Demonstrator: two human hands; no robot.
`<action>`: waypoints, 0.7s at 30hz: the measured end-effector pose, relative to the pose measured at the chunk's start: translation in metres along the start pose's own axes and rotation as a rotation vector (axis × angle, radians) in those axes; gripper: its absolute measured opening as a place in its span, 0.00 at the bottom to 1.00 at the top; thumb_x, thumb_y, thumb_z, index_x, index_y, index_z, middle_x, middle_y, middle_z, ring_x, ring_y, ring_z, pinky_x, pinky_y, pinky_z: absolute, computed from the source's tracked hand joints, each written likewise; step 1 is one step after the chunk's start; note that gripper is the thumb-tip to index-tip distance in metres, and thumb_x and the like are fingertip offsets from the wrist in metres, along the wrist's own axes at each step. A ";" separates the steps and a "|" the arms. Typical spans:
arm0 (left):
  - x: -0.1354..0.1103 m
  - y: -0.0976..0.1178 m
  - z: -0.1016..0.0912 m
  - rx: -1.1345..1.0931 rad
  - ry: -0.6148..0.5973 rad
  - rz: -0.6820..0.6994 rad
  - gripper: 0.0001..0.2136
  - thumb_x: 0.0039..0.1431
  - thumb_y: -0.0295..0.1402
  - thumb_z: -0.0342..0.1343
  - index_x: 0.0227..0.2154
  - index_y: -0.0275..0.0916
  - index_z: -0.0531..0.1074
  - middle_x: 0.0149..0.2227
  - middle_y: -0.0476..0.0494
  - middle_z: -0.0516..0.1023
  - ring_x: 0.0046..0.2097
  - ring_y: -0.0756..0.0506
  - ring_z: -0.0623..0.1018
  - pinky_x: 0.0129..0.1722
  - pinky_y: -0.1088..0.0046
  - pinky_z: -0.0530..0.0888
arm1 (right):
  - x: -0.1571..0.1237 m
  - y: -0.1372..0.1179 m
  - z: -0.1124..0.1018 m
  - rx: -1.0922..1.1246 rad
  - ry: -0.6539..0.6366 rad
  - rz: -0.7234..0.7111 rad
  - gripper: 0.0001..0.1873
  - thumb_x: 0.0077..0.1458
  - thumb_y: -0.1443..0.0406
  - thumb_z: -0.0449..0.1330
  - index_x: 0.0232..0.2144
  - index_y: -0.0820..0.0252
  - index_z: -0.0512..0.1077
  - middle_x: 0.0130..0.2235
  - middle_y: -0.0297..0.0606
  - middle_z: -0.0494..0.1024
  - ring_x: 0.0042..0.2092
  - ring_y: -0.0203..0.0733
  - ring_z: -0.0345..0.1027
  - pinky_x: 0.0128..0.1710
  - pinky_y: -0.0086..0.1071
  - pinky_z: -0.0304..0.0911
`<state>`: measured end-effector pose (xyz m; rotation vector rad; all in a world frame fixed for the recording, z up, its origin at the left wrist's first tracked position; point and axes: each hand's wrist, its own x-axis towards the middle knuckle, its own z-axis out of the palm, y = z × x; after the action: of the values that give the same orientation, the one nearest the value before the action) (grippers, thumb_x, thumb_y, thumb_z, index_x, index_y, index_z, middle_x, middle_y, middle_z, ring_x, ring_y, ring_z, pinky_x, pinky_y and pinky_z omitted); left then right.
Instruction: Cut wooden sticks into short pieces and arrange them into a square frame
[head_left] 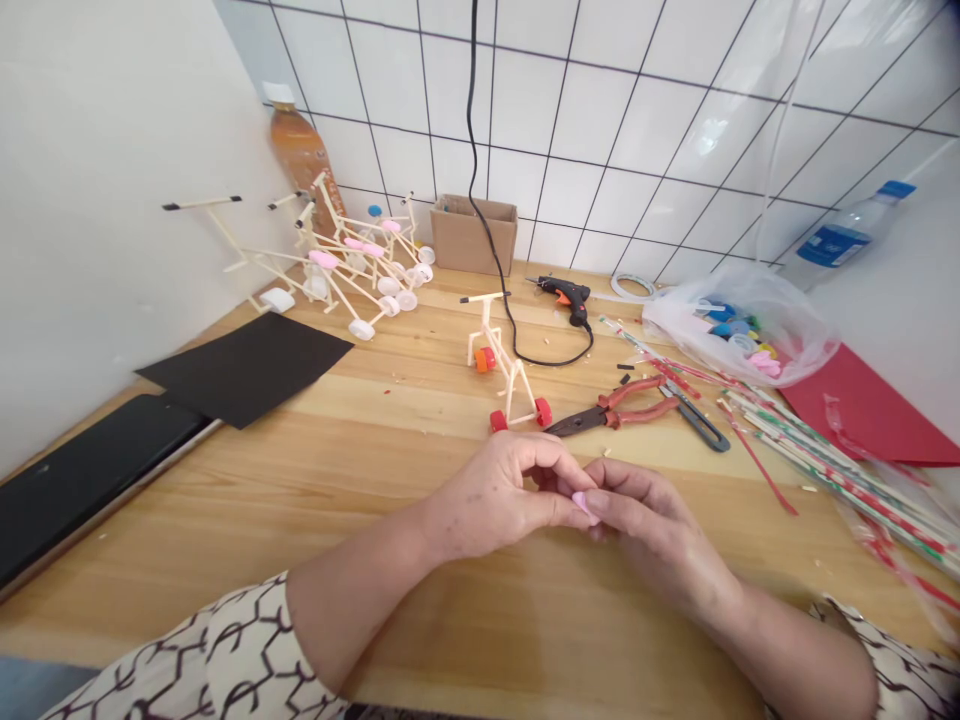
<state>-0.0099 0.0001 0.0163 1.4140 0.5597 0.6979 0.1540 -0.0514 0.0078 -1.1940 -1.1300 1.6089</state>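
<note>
Thumb and finger of the left hand (504, 495) are drawn together on one side of a pink piece (585, 508), while the right hand (660, 530) pinches it from the other, thumb on top and fingers curled behind. Neither hand has any real gap between its tips, and only a sliver of pink shows, so I can't make out its full shape. It is held just above the near part of the worktop (337, 440), probably pinched from both sides because it is so small. Just beyond the hands stands a stick trike (516, 372) on red and orange wheels, near enough, I'd say, to be handy. Similar models (373, 250), some with pink pads, crowd together at the back left, perhaps parked there to be out of the way. Pliers (600, 414) and a knife (697, 418) lie crossed on the right hand's side, a sensible spot for quick reach; the glue gun (566, 296) rests farther back, its black cable (474, 120) looping down past a box (456, 240). Straws (832, 470) lie along the right edge by red card (877, 410) and a bag (802, 310) of coloured caps. Black card (247, 370) and a dark slab (97, 480) take the left. Pale wood grain runs across the worktop, dotted with tiny offcuts, up to a white tiled wall (600, 120), with a tea bottle (300, 145) and a water bottle (840, 240) towards opposite corners.
</note>
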 end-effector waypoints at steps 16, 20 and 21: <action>0.001 -0.002 -0.003 -0.308 -0.116 -0.129 0.04 0.49 0.24 0.59 0.28 0.33 0.71 0.30 0.44 0.78 0.36 0.47 0.78 0.41 0.67 0.73 | 0.004 -0.003 -0.001 0.123 0.015 -0.006 0.12 0.49 0.60 0.59 0.21 0.63 0.71 0.21 0.33 0.69 0.23 0.32 0.57 0.24 0.28 0.51; 0.002 0.000 -0.004 -0.334 -0.104 -0.117 0.03 0.48 0.22 0.59 0.28 0.32 0.71 0.28 0.43 0.78 0.34 0.47 0.78 0.39 0.68 0.73 | 0.004 -0.005 -0.001 0.084 0.002 0.009 0.12 0.50 0.60 0.60 0.23 0.63 0.72 0.22 0.33 0.70 0.24 0.32 0.58 0.25 0.28 0.52; 0.002 0.000 -0.003 -0.331 -0.101 -0.116 0.03 0.49 0.22 0.58 0.29 0.31 0.71 0.28 0.43 0.78 0.34 0.47 0.78 0.39 0.68 0.73 | 0.004 -0.005 0.000 0.065 -0.003 0.016 0.11 0.50 0.60 0.61 0.23 0.63 0.72 0.22 0.33 0.70 0.25 0.32 0.58 0.26 0.28 0.53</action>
<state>-0.0109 0.0039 0.0157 1.0925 0.4211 0.5925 0.1541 -0.0465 0.0115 -1.1611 -1.0642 1.6478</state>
